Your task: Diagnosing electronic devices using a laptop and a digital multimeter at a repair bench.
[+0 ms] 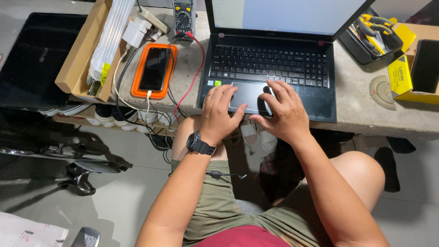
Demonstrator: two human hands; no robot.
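Note:
An open black laptop (270, 64) sits on a grey concrete worktop (361, 110), its lit screen at the top of the view. My left hand (219, 112), with a black wristwatch and a ring, rests on the palm rest at the left side of the touchpad (249, 93), thumb lying across the pad's lower edge. My right hand (281, 110) covers the touchpad's right side, fingers spread and fingertips touching the keyboard's bottom row. Neither hand holds anything.
Left of the laptop lie a phone in an orange case (154, 71) on a charging cable, a multimeter (184, 18) with red and black leads, a cardboard box (82, 50) and a dark panel (36, 55). At right are a tool tray (372, 36) and a yellow box (404, 77). Shoes (109, 116) sit under the worktop.

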